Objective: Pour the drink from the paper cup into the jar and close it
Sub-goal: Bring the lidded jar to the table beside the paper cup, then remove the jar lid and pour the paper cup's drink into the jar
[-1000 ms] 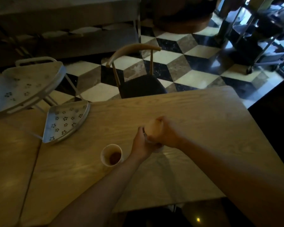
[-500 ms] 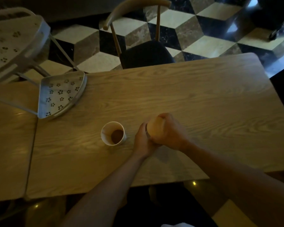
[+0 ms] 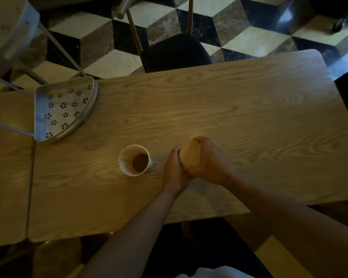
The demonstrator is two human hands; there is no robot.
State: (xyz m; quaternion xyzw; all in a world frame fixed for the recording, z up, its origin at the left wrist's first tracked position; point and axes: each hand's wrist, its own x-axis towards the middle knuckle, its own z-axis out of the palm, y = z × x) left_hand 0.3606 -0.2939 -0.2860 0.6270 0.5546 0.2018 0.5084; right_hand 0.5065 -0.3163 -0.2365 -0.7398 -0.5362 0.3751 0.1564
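Note:
A white paper cup (image 3: pixel 134 159) stands upright on the wooden table (image 3: pixel 229 109), with dark brown drink in its bottom. To its right is the jar, almost wholly hidden by my hands; only its pale round lid (image 3: pixel 189 156) shows. My left hand (image 3: pixel 174 169) is wrapped around the jar's side from the left. My right hand (image 3: pixel 207 159) grips the lid from above and from the right. Both hands touch each other over the jar.
A white metal chair (image 3: pixel 62 109) with flower-shaped holes overhangs the table's far left corner. A dark-seated wooden chair (image 3: pixel 175 51) stands at the far edge. A second table (image 3: pixel 8 167) abuts on the left. The floor is checkered.
The view has tilted further down, so table and cup sit higher in the frame. My hands have stayed clasped on the jar and lid; the cup has not moved.

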